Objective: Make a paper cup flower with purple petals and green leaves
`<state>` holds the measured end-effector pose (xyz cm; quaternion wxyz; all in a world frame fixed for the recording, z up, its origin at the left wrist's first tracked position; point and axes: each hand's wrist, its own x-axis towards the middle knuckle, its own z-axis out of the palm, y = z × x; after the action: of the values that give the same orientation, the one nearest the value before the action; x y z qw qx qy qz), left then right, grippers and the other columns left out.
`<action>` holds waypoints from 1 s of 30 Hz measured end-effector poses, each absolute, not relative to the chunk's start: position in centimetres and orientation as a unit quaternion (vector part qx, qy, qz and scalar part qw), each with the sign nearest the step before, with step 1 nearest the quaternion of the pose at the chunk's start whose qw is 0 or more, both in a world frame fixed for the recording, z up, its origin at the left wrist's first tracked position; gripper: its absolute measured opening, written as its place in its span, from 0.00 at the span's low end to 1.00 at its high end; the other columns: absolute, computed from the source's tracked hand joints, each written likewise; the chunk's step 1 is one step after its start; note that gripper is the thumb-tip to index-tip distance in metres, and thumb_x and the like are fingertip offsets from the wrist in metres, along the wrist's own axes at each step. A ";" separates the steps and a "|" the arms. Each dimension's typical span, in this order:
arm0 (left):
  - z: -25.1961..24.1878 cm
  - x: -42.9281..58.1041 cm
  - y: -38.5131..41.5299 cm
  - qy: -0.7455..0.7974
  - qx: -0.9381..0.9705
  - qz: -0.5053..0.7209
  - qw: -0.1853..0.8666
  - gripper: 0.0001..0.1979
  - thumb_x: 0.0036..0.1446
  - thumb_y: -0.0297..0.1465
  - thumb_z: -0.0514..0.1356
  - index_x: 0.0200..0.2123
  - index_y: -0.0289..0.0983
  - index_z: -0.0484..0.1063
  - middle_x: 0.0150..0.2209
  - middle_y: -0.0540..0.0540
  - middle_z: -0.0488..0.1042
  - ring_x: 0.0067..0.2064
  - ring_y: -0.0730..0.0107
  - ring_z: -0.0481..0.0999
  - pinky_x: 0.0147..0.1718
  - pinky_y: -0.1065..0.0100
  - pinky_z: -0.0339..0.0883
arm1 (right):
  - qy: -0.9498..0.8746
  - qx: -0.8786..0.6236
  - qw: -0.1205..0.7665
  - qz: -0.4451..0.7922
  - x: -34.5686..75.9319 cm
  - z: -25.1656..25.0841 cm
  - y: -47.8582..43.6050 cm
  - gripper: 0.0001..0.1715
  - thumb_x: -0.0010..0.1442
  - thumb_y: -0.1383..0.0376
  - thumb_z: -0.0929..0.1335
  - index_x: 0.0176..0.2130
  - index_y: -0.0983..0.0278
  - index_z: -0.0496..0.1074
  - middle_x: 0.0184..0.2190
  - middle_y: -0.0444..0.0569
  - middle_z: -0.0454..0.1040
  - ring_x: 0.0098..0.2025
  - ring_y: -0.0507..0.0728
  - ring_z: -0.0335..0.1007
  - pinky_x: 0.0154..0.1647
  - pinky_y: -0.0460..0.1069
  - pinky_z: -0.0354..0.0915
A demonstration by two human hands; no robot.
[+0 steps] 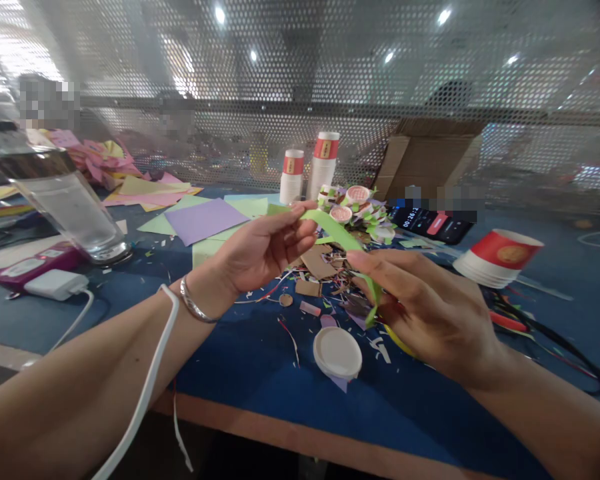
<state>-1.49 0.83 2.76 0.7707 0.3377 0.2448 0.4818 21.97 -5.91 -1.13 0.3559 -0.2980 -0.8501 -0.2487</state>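
A light-green paper strip [337, 230] is stretched between both hands, bent and curling down at its right end. My left hand [265, 250] pinches the strip's far end between thumb and fingertips. Lower on the strip, my right hand [425, 307] grips it between thumb and fingers. Under the hands lies a heap of paper and cardboard scraps [320, 263]. A white round lid-like piece [338, 352] rests near the front of the blue tabletop [260, 370]. Behind the strip is a pile of small cup pieces [357, 195] with green and purple paper attached.
Two stacks of paper cups [323, 160] stand at the back, near a cardboard box [430, 157]. A phone [430, 223] and a tilted red-and-white cup [503, 259] are right. Left are a glass bottle [77, 207], a white charger [55, 285] and purple paper [205, 219].
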 end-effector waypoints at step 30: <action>-0.1 1.1 -2.9 0.227 0.668 0.382 0.597 0.18 0.59 0.44 0.69 0.41 0.35 0.82 0.34 0.44 0.80 0.35 0.67 0.80 0.33 0.70 0.71 | -0.758 -0.449 0.343 0.324 20.2 0.2 -6.0 0.28 0.60 0.44 0.74 0.23 0.63 0.76 0.19 0.42 0.67 0.22 0.50 0.57 0.22 0.45 0.56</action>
<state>1.08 -2.90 -0.11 0.5967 0.6681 0.2271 0.3820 20.18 -5.96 0.24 0.3434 -0.4495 -0.7585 0.3236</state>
